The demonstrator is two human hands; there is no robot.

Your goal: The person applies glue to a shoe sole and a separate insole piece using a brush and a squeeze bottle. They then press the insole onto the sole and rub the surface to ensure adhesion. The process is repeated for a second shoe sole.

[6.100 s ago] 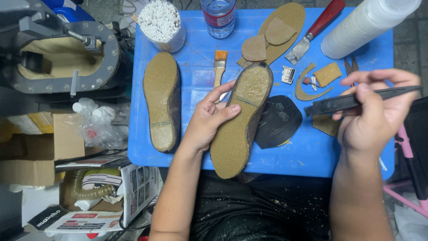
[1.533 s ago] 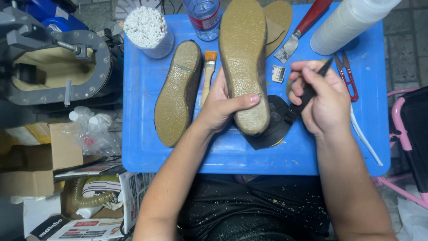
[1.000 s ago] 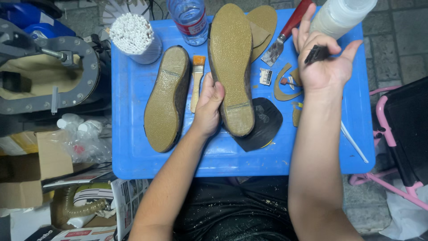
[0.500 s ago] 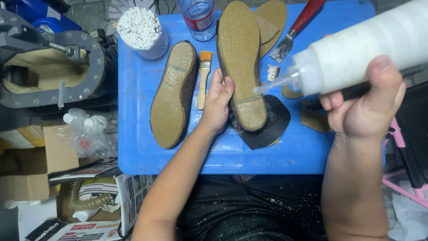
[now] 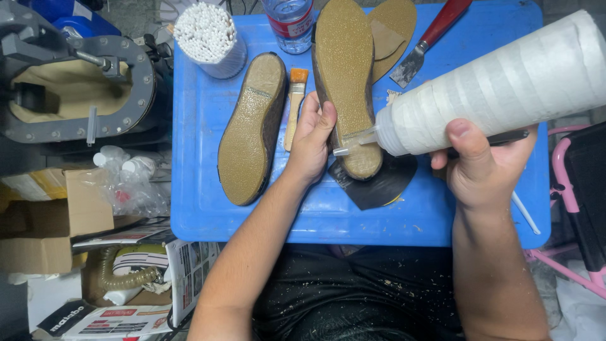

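Note:
My left hand (image 5: 312, 142) grips the left edge of a tan shoe sole (image 5: 346, 76) that lies sole-up on the blue table (image 5: 202, 208). My right hand (image 5: 483, 167) holds a large white squeeze bottle (image 5: 499, 88) tilted sideways, along with a thin dark tool (image 5: 505, 136). The bottle's clear nozzle (image 5: 353, 142) points at the heel end of that sole. A second tan shoe sole (image 5: 251, 129) lies to the left, untouched. A black piece of material (image 5: 385, 186) sits under the heel.
A small brush (image 5: 295, 104), a cup of white sticks (image 5: 205, 35), a plastic water bottle (image 5: 290, 22), a red-handled scraper (image 5: 429, 41) and tan cut-outs (image 5: 394, 28) lie at the back. A grey metal press (image 5: 76, 82) and cardboard boxes (image 5: 44, 221) stand left.
My right hand reached to the back right, picked up the white bottle and brought its nozzle to the sole's heel. My left hand kept holding the sole.

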